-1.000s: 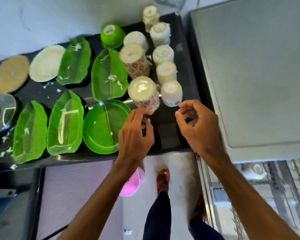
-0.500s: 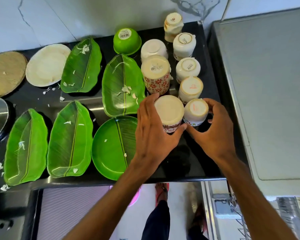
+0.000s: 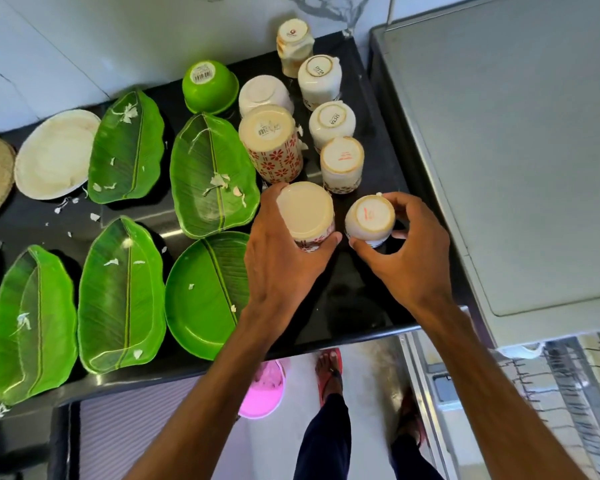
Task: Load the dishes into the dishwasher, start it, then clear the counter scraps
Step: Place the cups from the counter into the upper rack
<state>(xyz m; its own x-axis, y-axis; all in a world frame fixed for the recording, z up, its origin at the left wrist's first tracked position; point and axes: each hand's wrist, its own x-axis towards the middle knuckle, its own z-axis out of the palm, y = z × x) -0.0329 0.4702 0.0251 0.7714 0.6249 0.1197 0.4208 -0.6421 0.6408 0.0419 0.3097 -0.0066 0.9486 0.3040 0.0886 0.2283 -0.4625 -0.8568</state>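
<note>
**Position.** Both task items stand base-up at the near right of the black counter (image 3: 354, 292), nearest in a cluster of inverted cups. Cannot tell whether lifted or resting on the surface.

**Left hand** (image 3: 284, 268): wrapped round the side wall of the tall floral cup (image 3: 305, 216), thumb on the near right, fingers round the left and far side.

**Right hand** (image 3: 409, 265): pinching the small white cup (image 3: 369, 218), thumb on the near side, fingers curled over the far right. Held cups just beside each other, not touching.

**Handling (judged).**
- Probably glazed ceramic: rigid, moderately heavy for the size, brittle on impact, slick if damp.
- Take hold on the side wall below the foot ring, as shown; avoid relying on the bare base alone.
- Keep clear of the neighbouring cups when lifting; chipping likely on contact.
- Carry base-up to the open dishwasher rack (image 3: 568, 393), near right and lower than the counter.

**Markings.**
- "SISTA" printed on the base of a plain white cup (image 3: 331, 120) in the right-hand row; a similar wordmark on the next cup farther back (image 3: 319, 71), not read with certainty.
- Barcode stickers on the green bowl (image 3: 208, 83) and on the second floral cup (image 3: 267, 133); digits too small to read.
- Red logo on the farthest cup (image 3: 293, 32): illegible.
- Red marks on the base of the small white cup: not legible.
</note>
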